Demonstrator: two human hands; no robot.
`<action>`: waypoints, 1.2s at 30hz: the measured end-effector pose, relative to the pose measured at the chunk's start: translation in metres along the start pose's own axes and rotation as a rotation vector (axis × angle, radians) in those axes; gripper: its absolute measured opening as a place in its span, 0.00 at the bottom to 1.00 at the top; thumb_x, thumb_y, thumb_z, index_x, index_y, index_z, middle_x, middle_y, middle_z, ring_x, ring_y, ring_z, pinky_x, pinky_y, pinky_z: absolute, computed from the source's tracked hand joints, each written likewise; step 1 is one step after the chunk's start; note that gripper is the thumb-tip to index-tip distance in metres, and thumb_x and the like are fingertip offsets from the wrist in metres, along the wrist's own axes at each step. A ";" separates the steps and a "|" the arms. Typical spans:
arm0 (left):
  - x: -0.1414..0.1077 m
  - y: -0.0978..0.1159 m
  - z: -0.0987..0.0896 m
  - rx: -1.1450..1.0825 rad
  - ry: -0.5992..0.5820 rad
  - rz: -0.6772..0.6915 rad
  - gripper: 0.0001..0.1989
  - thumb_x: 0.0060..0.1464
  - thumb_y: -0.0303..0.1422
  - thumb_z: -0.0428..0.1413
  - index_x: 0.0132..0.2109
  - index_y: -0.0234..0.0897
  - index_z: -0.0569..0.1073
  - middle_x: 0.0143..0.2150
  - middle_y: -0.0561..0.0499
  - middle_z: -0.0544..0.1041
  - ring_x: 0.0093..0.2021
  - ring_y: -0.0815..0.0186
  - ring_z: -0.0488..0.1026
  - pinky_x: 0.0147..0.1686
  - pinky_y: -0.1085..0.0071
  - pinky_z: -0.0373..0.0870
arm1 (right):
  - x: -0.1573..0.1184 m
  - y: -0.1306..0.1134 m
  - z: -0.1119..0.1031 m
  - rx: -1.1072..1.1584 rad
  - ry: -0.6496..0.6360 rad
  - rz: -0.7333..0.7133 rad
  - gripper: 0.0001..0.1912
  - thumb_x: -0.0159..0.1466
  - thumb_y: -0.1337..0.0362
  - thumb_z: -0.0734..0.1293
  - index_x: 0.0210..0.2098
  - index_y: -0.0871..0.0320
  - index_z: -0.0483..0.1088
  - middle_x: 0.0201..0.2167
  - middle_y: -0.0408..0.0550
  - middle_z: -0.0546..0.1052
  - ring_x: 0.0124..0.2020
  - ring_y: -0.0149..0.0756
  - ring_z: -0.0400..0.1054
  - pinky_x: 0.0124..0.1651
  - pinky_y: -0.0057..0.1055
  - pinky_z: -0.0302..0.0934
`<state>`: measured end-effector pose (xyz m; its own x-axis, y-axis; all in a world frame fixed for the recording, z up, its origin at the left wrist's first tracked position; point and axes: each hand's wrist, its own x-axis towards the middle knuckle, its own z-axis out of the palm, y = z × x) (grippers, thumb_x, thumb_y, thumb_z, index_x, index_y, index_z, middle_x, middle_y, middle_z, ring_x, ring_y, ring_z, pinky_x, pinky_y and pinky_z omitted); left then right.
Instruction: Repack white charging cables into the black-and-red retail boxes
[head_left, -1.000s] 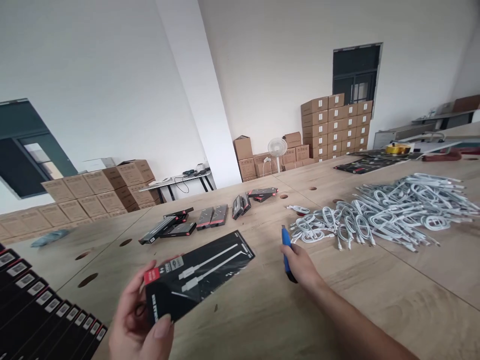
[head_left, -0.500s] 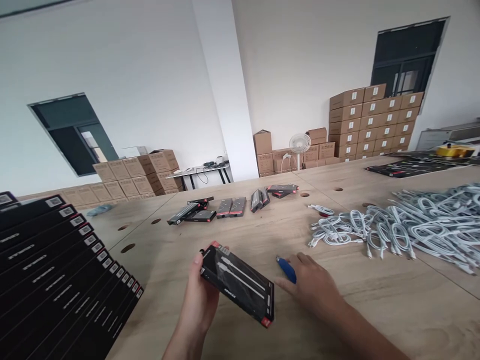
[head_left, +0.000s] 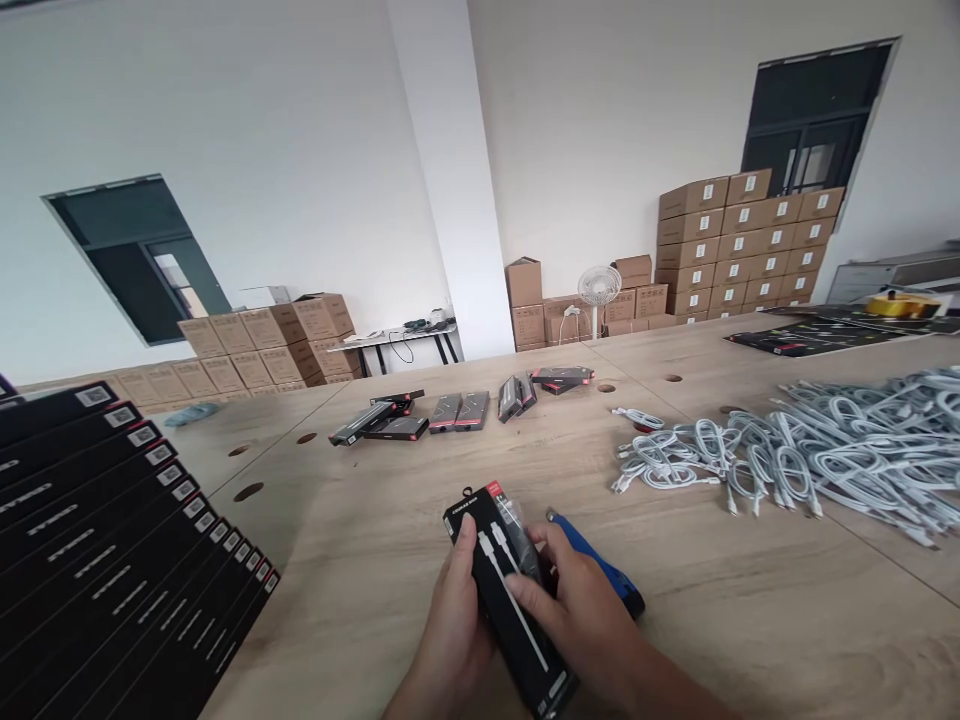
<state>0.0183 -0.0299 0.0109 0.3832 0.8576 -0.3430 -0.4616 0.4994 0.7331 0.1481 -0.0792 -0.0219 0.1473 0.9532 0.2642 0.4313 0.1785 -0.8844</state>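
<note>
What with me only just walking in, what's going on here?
A person's left hand and right hand both hold a black box with a cable pictured on its front. A blue tool lies on the table beside the right hand. Pale cables are heaped to the right, and dark boxes are ranked at the left.

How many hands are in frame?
2: left hand gripping the left side of the black box, right hand on its right, beside the blue cutter. No others show.
</note>
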 end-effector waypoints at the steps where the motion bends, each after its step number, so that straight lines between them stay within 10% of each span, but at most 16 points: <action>1: -0.001 0.000 0.002 0.011 0.043 0.010 0.25 0.66 0.47 0.50 0.52 0.28 0.78 0.45 0.39 0.84 0.46 0.51 0.82 0.49 0.59 0.77 | 0.001 0.001 -0.001 -0.063 0.004 -0.012 0.13 0.69 0.55 0.63 0.50 0.53 0.69 0.41 0.47 0.82 0.41 0.42 0.77 0.42 0.33 0.64; 10: -0.002 0.014 -0.005 0.081 0.094 -0.071 0.21 0.60 0.44 0.57 0.44 0.27 0.80 0.32 0.42 0.83 0.28 0.59 0.79 0.30 0.67 0.76 | 0.013 0.013 -0.020 -0.512 0.228 -0.110 0.20 0.73 0.58 0.54 0.29 0.54 0.68 0.27 0.49 0.79 0.27 0.40 0.72 0.31 0.33 0.50; 18: 0.003 0.018 -0.018 -0.064 -0.228 -0.126 0.24 0.62 0.42 0.51 0.48 0.23 0.79 0.40 0.35 0.84 0.35 0.55 0.82 0.36 0.64 0.78 | 0.027 0.018 -0.018 0.053 0.312 -0.071 0.24 0.66 0.45 0.62 0.20 0.53 0.59 0.18 0.42 0.66 0.23 0.35 0.59 0.29 0.30 0.51; 23: 0.006 0.016 -0.021 -0.064 -0.240 -0.210 0.22 0.61 0.43 0.53 0.45 0.25 0.80 0.40 0.36 0.85 0.39 0.54 0.83 0.38 0.65 0.77 | 0.033 0.013 -0.004 0.322 0.256 -0.010 0.27 0.68 0.39 0.56 0.24 0.52 0.61 0.16 0.40 0.68 0.18 0.34 0.64 0.25 0.29 0.58; 28: 0.009 0.009 -0.025 0.114 -0.170 -0.383 0.22 0.57 0.45 0.59 0.41 0.26 0.81 0.33 0.40 0.84 0.28 0.58 0.80 0.33 0.65 0.77 | 0.035 0.006 -0.023 0.950 0.366 0.140 0.24 0.54 0.41 0.74 0.28 0.55 0.68 0.29 0.47 0.80 0.28 0.38 0.74 0.26 0.28 0.65; 36: 0.007 0.002 -0.015 0.139 -0.300 -0.114 0.12 0.53 0.36 0.67 0.42 0.33 0.81 0.29 0.50 0.81 0.27 0.66 0.77 0.27 0.74 0.72 | 0.036 0.007 -0.059 1.146 0.358 0.220 0.18 0.53 0.55 0.70 0.24 0.52 0.54 0.16 0.31 0.58 0.15 0.25 0.52 0.18 0.22 0.51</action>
<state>0.0076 -0.0213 0.0014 0.6538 0.7128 -0.2539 -0.2969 0.5503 0.7804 0.2091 -0.0582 0.0045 0.4331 0.9013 -0.0030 -0.6416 0.3059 -0.7034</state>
